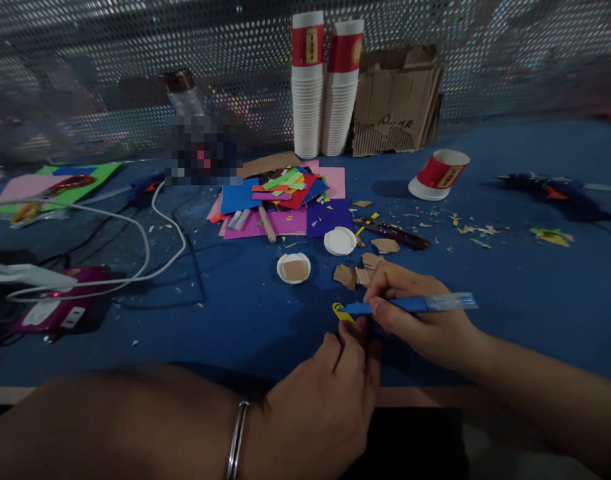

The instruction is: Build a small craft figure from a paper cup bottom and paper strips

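My right hand (420, 317) is closed round a blue marker (405, 305), its tip at a small yellow paper piece (344, 313) that bears dark marks. Fingers pressed together, my left hand (325, 400) grips the near end of that yellow piece just above the blue table (245, 333). Torn cardboard bits (345, 276) lie just beyond my hands. Two small white paper discs are farther off; the nearer one (293, 268) has a brown square on it, and the other disc (340, 241) is bare.
Coloured papers (280, 220) lie mid-table, with scissors (395, 233) to their right. Two cup stacks (308, 87) and cardboard (393, 107) stand behind. A tilted cup (441, 175) and a glue gun (555, 193) are at right; a power strip (60, 307) and cables lie left.
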Demonstrator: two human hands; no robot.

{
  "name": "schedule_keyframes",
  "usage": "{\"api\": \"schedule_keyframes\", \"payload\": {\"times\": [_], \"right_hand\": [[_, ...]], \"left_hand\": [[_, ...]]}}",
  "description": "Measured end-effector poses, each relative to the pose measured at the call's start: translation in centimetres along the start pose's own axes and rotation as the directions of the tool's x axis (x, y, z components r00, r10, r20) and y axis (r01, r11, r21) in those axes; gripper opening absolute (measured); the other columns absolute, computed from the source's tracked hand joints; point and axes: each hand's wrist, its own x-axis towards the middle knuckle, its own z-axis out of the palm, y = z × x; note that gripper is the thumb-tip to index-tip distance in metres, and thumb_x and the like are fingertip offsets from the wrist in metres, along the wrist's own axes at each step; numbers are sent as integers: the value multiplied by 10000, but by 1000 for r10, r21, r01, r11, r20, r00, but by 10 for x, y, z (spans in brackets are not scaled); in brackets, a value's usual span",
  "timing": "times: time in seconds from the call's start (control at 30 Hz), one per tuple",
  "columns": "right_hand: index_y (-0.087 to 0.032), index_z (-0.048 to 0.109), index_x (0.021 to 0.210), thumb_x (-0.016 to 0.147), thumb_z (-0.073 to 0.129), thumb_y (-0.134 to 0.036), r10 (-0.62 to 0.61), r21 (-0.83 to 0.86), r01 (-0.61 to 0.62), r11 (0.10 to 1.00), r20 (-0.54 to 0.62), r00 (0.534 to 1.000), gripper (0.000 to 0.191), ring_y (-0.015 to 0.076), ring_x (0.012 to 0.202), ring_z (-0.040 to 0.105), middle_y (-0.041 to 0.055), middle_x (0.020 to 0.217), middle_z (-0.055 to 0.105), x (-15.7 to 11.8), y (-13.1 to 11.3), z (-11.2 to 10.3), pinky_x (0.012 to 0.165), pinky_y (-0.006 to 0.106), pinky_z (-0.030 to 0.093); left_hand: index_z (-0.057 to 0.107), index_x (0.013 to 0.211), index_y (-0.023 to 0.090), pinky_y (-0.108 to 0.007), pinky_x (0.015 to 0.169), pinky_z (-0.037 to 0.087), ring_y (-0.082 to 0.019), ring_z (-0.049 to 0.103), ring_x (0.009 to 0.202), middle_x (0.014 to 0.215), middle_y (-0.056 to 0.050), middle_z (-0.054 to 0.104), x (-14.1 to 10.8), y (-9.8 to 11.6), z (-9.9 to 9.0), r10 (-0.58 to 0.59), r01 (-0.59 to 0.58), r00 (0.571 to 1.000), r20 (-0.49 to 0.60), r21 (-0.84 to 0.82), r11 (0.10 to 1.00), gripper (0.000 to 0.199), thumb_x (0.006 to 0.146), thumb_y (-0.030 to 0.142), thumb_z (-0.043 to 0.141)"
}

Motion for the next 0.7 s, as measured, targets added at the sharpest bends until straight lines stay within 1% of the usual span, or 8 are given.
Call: {"api": "schedule_keyframes", "payload": {"times": [0.2, 0.3, 0.4, 0.43, 0.47, 0.53, 0.57, 0.7], "right_hand": [[-225, 588, 775, 925, 582, -206, -14, 21, 16, 1000, -69, 998, 151, 117, 542, 551, -23, 671, 603, -1, 0, 0, 530, 275, 437], [-227, 583, 791, 936, 575, -207, -8, 91, 20, 996, -128, 992, 147, 123, 532, 559, -26, 651, 591, 0, 0, 0, 522, 278, 446], [-228, 595, 833, 940, 592, -213, -1, 107, 19, 994, -172, 985, 108, 122, 510, 565, -32, 643, 593, 1, 0, -1, 498, 275, 435], [-228, 596, 844, 940, 598, -214, 2, 99, 18, 995, -194, 981, 98, 122, 507, 567, -34, 639, 597, 2, 0, -2, 496, 275, 432], [-228, 594, 853, 943, 601, -216, 4, 96, 17, 995, -219, 976, 91, 122, 506, 567, -37, 631, 600, 3, 0, -2, 498, 275, 432], [-230, 586, 858, 957, 597, -230, 4, 104, 26, 994, -278, 961, 100, 121, 509, 561, -42, 615, 601, 6, 1, -3, 503, 275, 431], [-231, 582, 858, 967, 590, -237, 8, 112, 28, 993, -308, 951, 110, 120, 514, 559, -43, 612, 601, 7, 1, -4, 508, 274, 434], [-234, 576, 867, 983, 581, -258, 28, 145, 29, 989, -370, 928, 119, 113, 520, 552, -44, 619, 601, 15, -3, -8, 505, 264, 435]], "left_hand": [[607, 1427, -20, -425, 956, 470, -328, 682, 1244, 1364, -234, 700, 0, 3, -1, 6, -6, 1000, 1, -4, 1000, 487, 1032, 178, 404], [628, 1399, -21, -420, 957, 471, -337, 669, 1242, 1354, -235, 704, -1, 1, 1, -24, 23, 999, -25, -62, 998, 487, 1039, 276, 491], [676, 1327, 23, -381, 901, 484, -292, 671, 1161, 1308, -200, 729, 2, -11, 1, -64, 55, 997, -41, -200, 978, 545, 1029, 465, 566], [693, 1284, 46, -376, 861, 487, -268, 673, 1085, 1284, -181, 736, 4, -18, 1, -64, 47, 996, -61, -246, 968, 529, 1022, 490, 578], [701, 1243, 70, -371, 819, 483, -248, 665, 1022, 1244, -154, 743, 6, -26, 1, -79, 56, 994, -70, -282, 958, 446, 1021, 444, 598], [705, 1159, 119, -386, 780, 477, -252, 632, 954, 1095, -105, 744, 11, -43, 2, -143, 128, 989, -18, -356, 926, 348, 988, 418, 656], [703, 1103, 137, -413, 814, 483, -274, 618, 970, 1062, -103, 727, 13, -50, 2, -190, 184, 981, 24, -392, 901, 346, 965, 454, 680], [665, 1136, 123, -497, 901, 491, -329, 576, 1042, 1155, -153, 659, 17, -67, 8, -271, 322, 947, 173, -497, 806, 590, 891, 660, 677]]}}
